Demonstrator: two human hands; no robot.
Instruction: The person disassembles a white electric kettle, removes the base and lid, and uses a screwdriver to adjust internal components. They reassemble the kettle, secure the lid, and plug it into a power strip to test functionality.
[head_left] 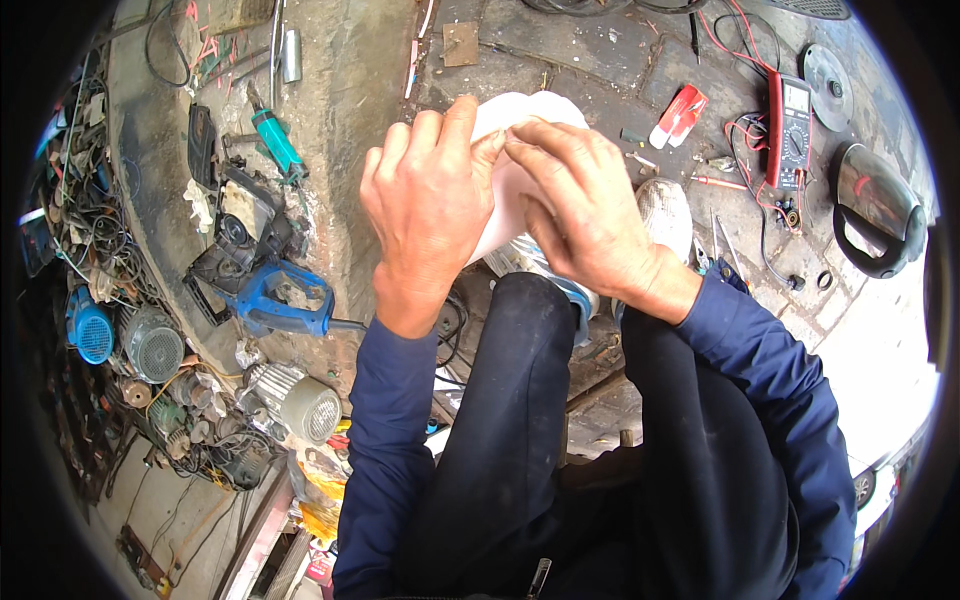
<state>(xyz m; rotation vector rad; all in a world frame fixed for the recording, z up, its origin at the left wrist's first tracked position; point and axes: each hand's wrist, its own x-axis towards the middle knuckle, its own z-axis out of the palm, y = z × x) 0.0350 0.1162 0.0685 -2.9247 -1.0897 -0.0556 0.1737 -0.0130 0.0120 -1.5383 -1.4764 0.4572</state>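
Note:
A smooth white piece with a rounded outline (538, 104) is held up in front of my knees; its kind is hard to make out because my hands cover much of it. My left hand (428, 195) is closed on its left side, thumb pointing inward. From the right, my right hand (590, 205) bends over it, fingertips pinched near the left thumb at the middle of the piece. Anything small between those fingertips is hidden. Under my hands are a light shoe (664, 215) and my dark trouser knees.
A red multimeter (790, 130) with leads, a kettle (878, 208), a round metal plate (828, 84) and a red-white packet (680, 116) lie on the right paving. To the left are a teal-handled tool (275, 143), a blue power tool housing (285, 298) and several motors (300, 402).

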